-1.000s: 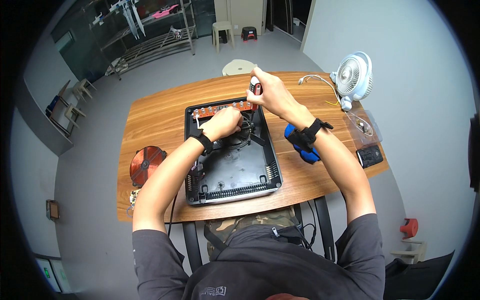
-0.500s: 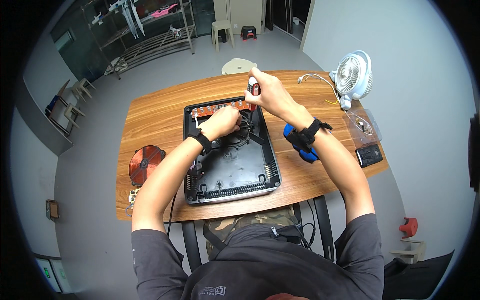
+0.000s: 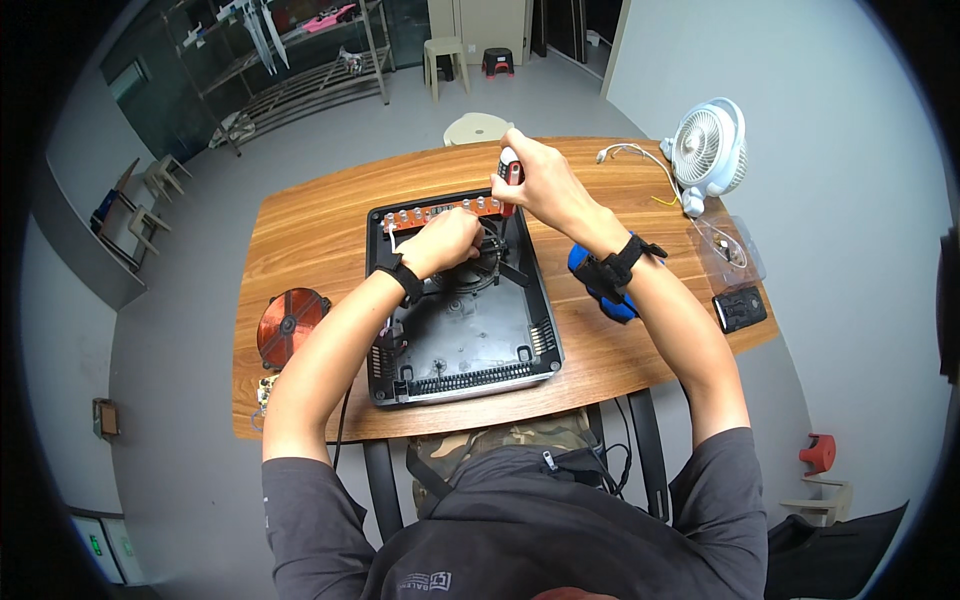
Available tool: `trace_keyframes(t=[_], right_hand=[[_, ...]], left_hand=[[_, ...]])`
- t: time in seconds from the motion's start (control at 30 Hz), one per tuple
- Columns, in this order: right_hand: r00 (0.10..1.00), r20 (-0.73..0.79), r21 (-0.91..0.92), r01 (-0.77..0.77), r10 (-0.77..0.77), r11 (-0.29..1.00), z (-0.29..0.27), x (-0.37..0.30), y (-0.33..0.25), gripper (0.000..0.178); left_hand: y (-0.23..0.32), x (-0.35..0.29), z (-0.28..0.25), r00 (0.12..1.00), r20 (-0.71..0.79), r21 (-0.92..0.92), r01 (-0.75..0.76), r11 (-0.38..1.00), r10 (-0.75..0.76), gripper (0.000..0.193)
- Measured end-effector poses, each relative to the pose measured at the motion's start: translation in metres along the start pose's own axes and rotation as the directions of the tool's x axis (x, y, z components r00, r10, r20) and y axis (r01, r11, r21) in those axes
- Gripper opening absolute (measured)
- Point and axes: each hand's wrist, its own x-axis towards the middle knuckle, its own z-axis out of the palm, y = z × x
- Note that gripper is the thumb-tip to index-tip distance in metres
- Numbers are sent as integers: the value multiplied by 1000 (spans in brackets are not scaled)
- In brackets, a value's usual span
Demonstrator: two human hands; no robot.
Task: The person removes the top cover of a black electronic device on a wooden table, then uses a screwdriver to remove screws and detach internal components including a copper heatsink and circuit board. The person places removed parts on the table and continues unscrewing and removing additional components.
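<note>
Barely anything has shifted since the earlier frame: the red-handled screwdriver [image 3: 514,173] stands near the far right corner of the black casing [image 3: 465,345], fingers of the right hand [image 3: 546,187] clamped around it, while the left hand [image 3: 446,244] curls beside the fan [image 3: 489,277], whether gripping I cannot tell.

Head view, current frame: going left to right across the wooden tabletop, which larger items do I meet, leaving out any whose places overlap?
Round copper-coloured coil → open black casing → blue object partly behind the right wrist → white fan.
</note>
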Motion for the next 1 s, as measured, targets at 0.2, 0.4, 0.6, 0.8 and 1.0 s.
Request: trace_keyframes(t=[0.2,0.4,0.6,0.8,1.0], right_hand=[[1000,2,-11,19,-19,1000,0,1,0,34],[995,49,-96,90,-86,991,-3,3,0,36],[990,138,-294,30,11,955,-12,9,-17,40],[977,178,-424,-35,121,905,-9,13,-19,44],[972,209,-355,-26,106,935,-16,12,-15,33]], left_hand=[[3,-1,-2,1000,3,1,1,1000,-1,13],[3,-1,-3,1000,3,-15,13,1000,-13,14],[5,-1,-5,999,2,-43,48,998,-48,14],[2,1,-3,999,14,-63,51,997,-50,14],[2,1,-5,999,13,-52,31,998,-30,15]])
